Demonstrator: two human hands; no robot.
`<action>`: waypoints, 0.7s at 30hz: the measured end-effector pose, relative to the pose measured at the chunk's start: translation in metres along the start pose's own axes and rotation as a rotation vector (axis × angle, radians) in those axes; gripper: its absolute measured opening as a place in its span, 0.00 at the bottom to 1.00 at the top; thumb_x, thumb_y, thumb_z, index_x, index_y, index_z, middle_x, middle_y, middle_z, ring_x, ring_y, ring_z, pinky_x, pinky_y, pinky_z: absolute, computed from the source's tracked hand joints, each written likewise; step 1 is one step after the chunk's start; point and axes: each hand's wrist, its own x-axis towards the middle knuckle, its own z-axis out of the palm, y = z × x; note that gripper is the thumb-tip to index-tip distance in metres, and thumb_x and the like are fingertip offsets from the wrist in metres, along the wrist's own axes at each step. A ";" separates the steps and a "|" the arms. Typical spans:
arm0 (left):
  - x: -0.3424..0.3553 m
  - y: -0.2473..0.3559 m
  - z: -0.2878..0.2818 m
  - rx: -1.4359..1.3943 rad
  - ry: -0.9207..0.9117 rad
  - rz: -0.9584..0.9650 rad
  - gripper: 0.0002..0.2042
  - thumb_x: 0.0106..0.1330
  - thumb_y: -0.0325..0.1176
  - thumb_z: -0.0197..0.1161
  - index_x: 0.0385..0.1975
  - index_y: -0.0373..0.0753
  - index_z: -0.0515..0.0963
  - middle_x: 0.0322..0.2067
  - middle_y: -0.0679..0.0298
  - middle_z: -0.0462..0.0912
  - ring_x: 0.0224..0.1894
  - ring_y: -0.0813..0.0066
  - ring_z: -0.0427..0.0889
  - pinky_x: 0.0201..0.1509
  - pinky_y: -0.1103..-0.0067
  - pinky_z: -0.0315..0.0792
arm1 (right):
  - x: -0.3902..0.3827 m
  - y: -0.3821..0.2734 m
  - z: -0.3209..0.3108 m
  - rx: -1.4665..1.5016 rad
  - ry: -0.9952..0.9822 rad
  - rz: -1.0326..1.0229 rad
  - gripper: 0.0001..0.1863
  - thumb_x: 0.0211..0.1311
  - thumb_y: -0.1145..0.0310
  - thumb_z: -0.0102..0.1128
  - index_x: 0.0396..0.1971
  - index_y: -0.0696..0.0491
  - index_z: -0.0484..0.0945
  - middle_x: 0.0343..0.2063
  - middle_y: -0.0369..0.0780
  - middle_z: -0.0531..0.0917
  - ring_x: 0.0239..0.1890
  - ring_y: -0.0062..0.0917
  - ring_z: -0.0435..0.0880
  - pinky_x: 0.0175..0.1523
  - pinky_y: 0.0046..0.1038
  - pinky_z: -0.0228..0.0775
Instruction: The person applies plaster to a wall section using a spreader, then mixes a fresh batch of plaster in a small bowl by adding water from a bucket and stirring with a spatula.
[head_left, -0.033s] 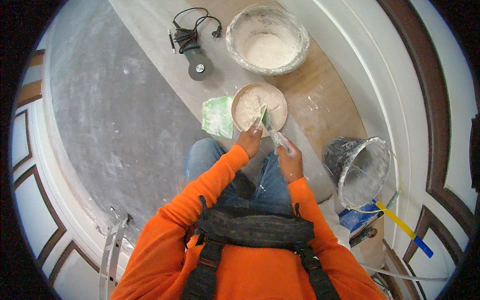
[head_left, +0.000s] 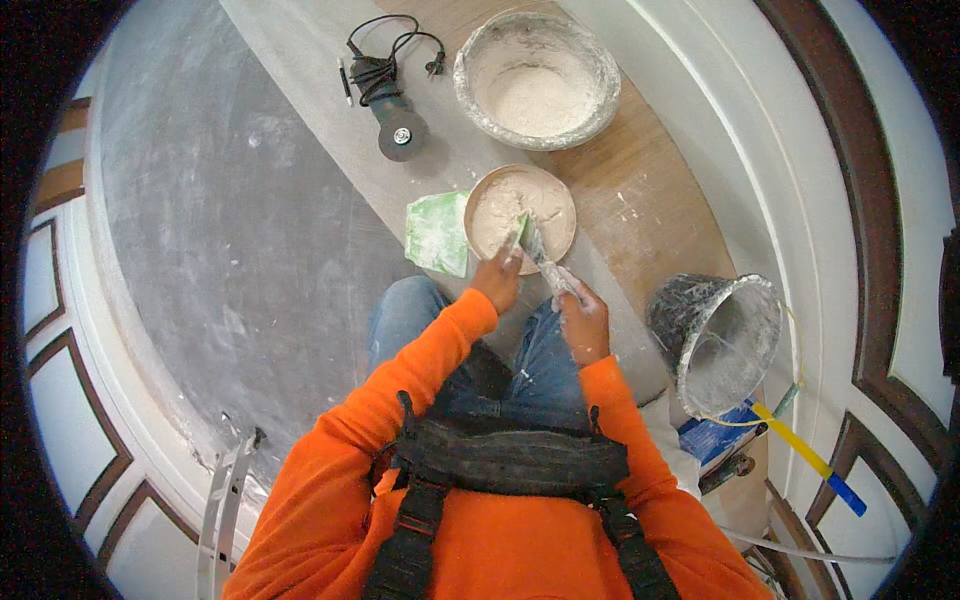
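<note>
A round tub (head_left: pixel 572 207) of pale pinkish plaster or filler stands in front of my knees. Over its near rim, my left hand (head_left: pixel 497 277) pinches a small green scraper (head_left: pixel 523 231). My right hand (head_left: pixel 583 318) grips a plaster-smeared putty knife (head_left: pixel 547 266) by its handle, with the blade slanting up and left against the green scraper. Both blades are coated, and where exactly they touch is hard to make out. Left of the tub lies a green-and-white plaster-dusted sheet or plate (head_left: pixel 436 234).
Beyond the tub stand a large crusted bucket (head_left: pixel 465 85) with pale powder and an angle grinder (head_left: pixel 402 133) with coiled cord. At right, a dirty black bucket (head_left: pixel 672 325) lies tipped near a yellow-and-blue handle (head_left: pixel 800 448). A ladder (head_left: pixel 228 505) is at lower left.
The green scraper and the putty knife have shifted slightly against each other over the tub. Both hands keep their grip.
</note>
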 end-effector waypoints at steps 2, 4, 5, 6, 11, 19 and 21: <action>0.008 -0.010 -0.015 -0.088 -0.004 -0.097 0.25 0.71 0.45 0.41 0.59 0.32 0.64 0.52 0.39 0.72 0.57 0.49 0.71 0.62 0.69 0.62 | -0.017 -0.019 -0.003 0.166 -0.048 0.090 0.19 0.62 0.68 0.51 0.53 0.56 0.74 0.28 0.34 0.78 0.21 0.12 0.68 0.25 0.16 0.60; 0.014 -0.019 -0.028 -0.096 -0.026 -0.157 0.26 0.70 0.47 0.41 0.60 0.33 0.64 0.48 0.36 0.73 0.53 0.46 0.73 0.59 0.67 0.64 | -0.020 -0.023 -0.011 0.257 -0.054 0.131 0.19 0.62 0.68 0.50 0.52 0.56 0.74 0.26 0.33 0.77 0.17 0.09 0.65 0.21 0.14 0.57; 0.014 -0.016 -0.036 -0.053 -0.046 -0.169 0.27 0.70 0.48 0.41 0.61 0.34 0.63 0.45 0.34 0.74 0.51 0.43 0.74 0.57 0.66 0.66 | -0.018 -0.020 -0.018 0.270 -0.038 0.128 0.18 0.63 0.67 0.50 0.52 0.56 0.75 0.27 0.33 0.78 0.19 0.09 0.66 0.22 0.14 0.59; 0.014 -0.012 -0.039 -0.010 -0.066 -0.182 0.28 0.69 0.49 0.42 0.62 0.35 0.63 0.42 0.33 0.75 0.48 0.41 0.76 0.55 0.65 0.68 | -0.016 -0.016 -0.022 0.284 -0.022 0.124 0.18 0.64 0.66 0.49 0.51 0.56 0.75 0.28 0.33 0.78 0.20 0.09 0.68 0.24 0.14 0.61; 0.002 -0.008 -0.035 -0.167 -0.097 -0.243 0.27 0.69 0.50 0.41 0.54 0.32 0.67 0.41 0.41 0.75 0.45 0.47 0.73 0.52 0.65 0.67 | 0.012 0.012 -0.017 -0.346 0.259 -0.424 0.22 0.55 0.68 0.58 0.51 0.57 0.73 0.39 0.46 0.80 0.34 0.31 0.78 0.40 0.31 0.71; -0.022 0.014 -0.013 0.094 -0.062 0.021 0.24 0.71 0.43 0.41 0.61 0.36 0.62 0.49 0.40 0.74 0.54 0.46 0.71 0.63 0.64 0.59 | 0.014 0.009 0.014 -0.578 0.222 -0.328 0.24 0.48 0.72 0.61 0.49 0.56 0.71 0.44 0.53 0.76 0.48 0.45 0.76 0.53 0.37 0.68; -0.022 0.018 0.002 0.158 -0.007 0.058 0.25 0.70 0.45 0.42 0.65 0.41 0.58 0.51 0.31 0.67 0.51 0.36 0.69 0.60 0.61 0.61 | 0.019 0.015 0.017 -0.480 0.163 -0.301 0.27 0.47 0.72 0.61 0.51 0.56 0.69 0.47 0.54 0.76 0.48 0.50 0.75 0.54 0.41 0.67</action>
